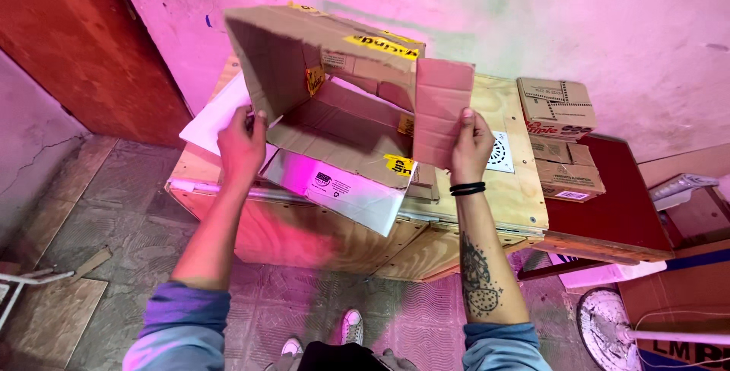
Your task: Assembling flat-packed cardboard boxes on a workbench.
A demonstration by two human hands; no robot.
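Between both hands (357,143), open cardboard box (334,74).

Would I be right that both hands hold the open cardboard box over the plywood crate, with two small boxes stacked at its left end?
Not quite: the head view shows the two small boxes at the plywood crate's right end. Both the left hand and right hand do hold the open cardboard box.

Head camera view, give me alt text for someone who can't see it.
Seen from above, a person's left hand and right hand hold an open cardboard box by its flaps over a plywood crate. Two smaller cardboard boxes are stacked to the right, against a pink wall.
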